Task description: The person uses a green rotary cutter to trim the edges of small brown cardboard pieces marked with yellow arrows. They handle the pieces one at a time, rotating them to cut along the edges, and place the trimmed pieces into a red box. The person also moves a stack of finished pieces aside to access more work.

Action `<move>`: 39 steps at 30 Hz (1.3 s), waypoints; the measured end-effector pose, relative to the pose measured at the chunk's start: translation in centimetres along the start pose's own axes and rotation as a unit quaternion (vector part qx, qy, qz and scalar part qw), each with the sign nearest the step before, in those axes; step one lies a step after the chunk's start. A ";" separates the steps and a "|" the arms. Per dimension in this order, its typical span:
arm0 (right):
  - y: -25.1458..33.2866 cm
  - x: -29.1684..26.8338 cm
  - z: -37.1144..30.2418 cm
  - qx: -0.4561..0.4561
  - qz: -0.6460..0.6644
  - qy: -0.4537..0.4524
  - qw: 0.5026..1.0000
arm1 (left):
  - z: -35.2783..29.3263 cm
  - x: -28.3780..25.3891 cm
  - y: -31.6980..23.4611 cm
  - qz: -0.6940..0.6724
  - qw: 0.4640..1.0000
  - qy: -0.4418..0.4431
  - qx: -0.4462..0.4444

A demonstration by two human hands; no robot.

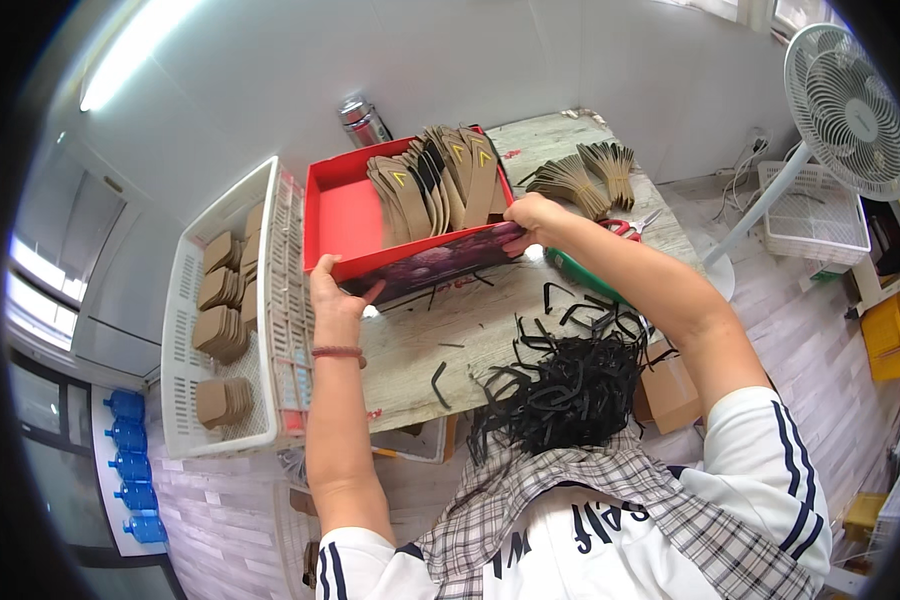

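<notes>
A red open box (pixel 342 208) with a dark purple printed side is tilted toward me on the table. My left hand (pixel 336 288) grips its near left corner, thumb at the rim and fingers under the side. At the near right corner, my right hand (pixel 532 222) holds the box in the same way. A row of tan curved flat pieces (pixel 400 200) stands in the right part of the box. Some bear yellow arrow-like marks, and a few black ones sit among them. The left part of the box shows bare red bottom.
Black bent strips (pixel 570 385) heap at the table's near edge and on a plaid apron (pixel 490 500). Tan bundles (pixel 580 180), red-handled scissors (pixel 625 230) and a green tool (pixel 575 270) lie right. A white crate (pixel 270 300) of tan stacks stands left. Behind are a flask (pixel 363 122) and fan (pixel 850 110).
</notes>
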State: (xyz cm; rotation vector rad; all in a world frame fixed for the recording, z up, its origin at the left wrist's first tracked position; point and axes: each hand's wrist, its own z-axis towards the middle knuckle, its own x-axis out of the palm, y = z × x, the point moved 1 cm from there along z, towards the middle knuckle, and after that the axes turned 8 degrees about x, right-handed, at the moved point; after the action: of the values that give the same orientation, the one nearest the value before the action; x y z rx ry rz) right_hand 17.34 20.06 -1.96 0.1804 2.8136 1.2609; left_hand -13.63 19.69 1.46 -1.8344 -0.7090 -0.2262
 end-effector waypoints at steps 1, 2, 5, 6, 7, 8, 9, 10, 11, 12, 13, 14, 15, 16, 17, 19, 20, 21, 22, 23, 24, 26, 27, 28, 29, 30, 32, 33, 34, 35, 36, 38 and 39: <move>-0.1 0.4 0.8 -0.026 0.019 -0.006 0.999 | 0.6 0.5 -0.2 0.006 1.000 -0.008 -0.001; -0.1 0.3 1.6 -0.016 0.020 -0.002 1.000 | 0.8 1.1 -0.3 0.009 1.000 -0.008 -0.005; 0.3 -0.4 2.7 -0.051 -0.019 0.002 0.999 | 2.0 2.2 -0.6 0.012 1.000 -0.018 -0.011; 0.4 -0.6 2.3 -0.070 -0.048 0.003 0.996 | 2.4 1.8 -0.8 0.014 1.000 -0.021 -0.006; 0.8 -0.9 1.3 -0.087 -0.077 0.004 0.993 | 2.5 1.5 -0.9 0.016 1.000 -0.025 -0.004; 1.6 -1.9 0.1 -0.094 -0.188 -0.056 0.976 | 2.3 1.1 -1.2 0.021 1.000 -0.015 -0.006; 1.3 -4.5 0.9 -0.210 -0.321 -0.189 0.904 | 2.0 1.1 -1.4 0.026 1.000 0.004 -0.008; 1.8 -4.2 -3.0 -0.194 -0.347 -0.261 0.880 | 1.2 -0.7 -2.1 0.024 1.000 -0.002 0.000; 0.1 -7.8 -1.2 -0.286 -0.403 -0.435 0.753 | 0.9 -0.1 -2.2 0.032 0.999 0.007 0.007; -0.6 -11.0 -0.2 -0.253 -0.384 -0.439 0.772 | 0.5 -0.8 -2.4 0.055 0.997 0.008 0.052; -1.7 -13.8 1.4 -0.171 -0.342 -0.448 0.808 | 0.1 -1.3 -2.7 0.080 0.992 0.013 0.098; -2.5 -15.6 2.8 -0.100 -0.340 -0.457 0.816 | -0.3 -1.7 -2.9 0.106 0.984 0.017 0.142; -2.9 -16.6 3.8 -0.080 -0.352 -0.443 0.821 | -1.5 -1.4 -2.9 0.102 0.963 -0.019 0.249; -2.7 -16.4 4.5 -0.093 -0.362 -0.412 0.831 | -2.6 -0.8 -3.5 0.106 0.932 -0.027 0.347; -2.3 -16.1 5.1 -0.093 -0.379 -0.396 0.831 | -3.6 0.6 -4.1 0.121 0.909 -0.006 0.399; -1.3 -16.0 7.3 -0.127 -0.384 -0.375 0.834 | -3.6 3.1 -5.9 0.141 0.898 0.078 0.410; -0.8 -16.6 8.9 -0.158 -0.372 -0.373 0.835 | -2.8 4.4 -6.6 0.143 0.909 0.144 0.364; 0.1 -15.6 9.6 -0.149 -0.382 -0.376 0.831 | -1.4 4.8 -6.7 0.165 0.928 0.150 0.299; 0.9 -15.2 10.4 -0.149 -0.377 -0.377 0.832 | 0.4 5.5 -6.6 0.205 0.935 0.150 0.246; 1.5 -15.3 11.2 -0.158 -0.372 -0.377 0.833 | 2.1 6.3 -6.1 0.239 0.936 0.154 0.207; 1.9 -15.6 12.0 -0.163 -0.366 -0.381 0.833 | 3.7 7.3 -5.6 0.290 0.931 0.150 0.161; 3.0 -15.4 12.4 -0.148 -0.421 -0.414 0.793 | 6.3 9.2 -4.8 0.389 0.908 0.142 0.068; 3.2 -15.0 12.4 -0.138 -0.448 -0.430 0.772 | 8.0 9.6 -4.1 0.418 0.901 0.115 0.026; 3.2 -13.7 11.6 -0.260 -0.434 -0.463 0.728 | 8.9 9.8 -3.8 0.445 0.892 0.084 -0.015; 3.3 -12.7 10.7 -0.383 -0.364 -0.417 0.739 | 9.8 10.1 -3.6 0.466 0.880 0.079 -0.045; 3.8 -10.9 8.3 -0.498 -0.290 -0.357 0.735 | 10.0 10.2 -3.4 0.468 0.879 0.074 -0.058; 4.2 -7.2 3.3 -0.463 -0.103 -0.207 0.856 | 9.3 11.5 -3.1 0.472 0.875 0.073 -0.078; 4.3 -5.6 1.7 -0.398 -0.042 -0.100 0.911 | 8.5 11.9 -2.9 0.475 0.872 0.093 -0.070; 4.3 -4.6 1.0 -0.344 -0.044 -0.038 0.937 | 8.5 12.0 -2.3 0.468 0.874 0.121 -0.052; 4.5 -2.8 -0.4 -0.307 -0.027 0.029 0.951 | 9.7 11.0 -1.8 0.451 0.885 0.101 -0.063; 4.7 -2.3 -0.6 -0.284 -0.058 0.063 0.955 | 9.9 11.6 -1.6 0.435 0.893 0.092 -0.074; 4.4 -1.0 -0.5 -0.290 -0.113 0.021 0.950 | 9.9 12.1 -1.2 0.439 0.890 0.087 -0.093; 4.6 -0.6 -0.3 -0.284 -0.142 0.003 0.948 | 9.7 12.4 -1.1 0.404 0.903 0.102 -0.104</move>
State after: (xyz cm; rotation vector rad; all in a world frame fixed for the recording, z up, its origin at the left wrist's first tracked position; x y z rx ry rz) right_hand 18.29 22.80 1.62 -0.2440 2.2393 1.9009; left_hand -6.05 33.14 4.53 -2.1134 0.2629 0.0615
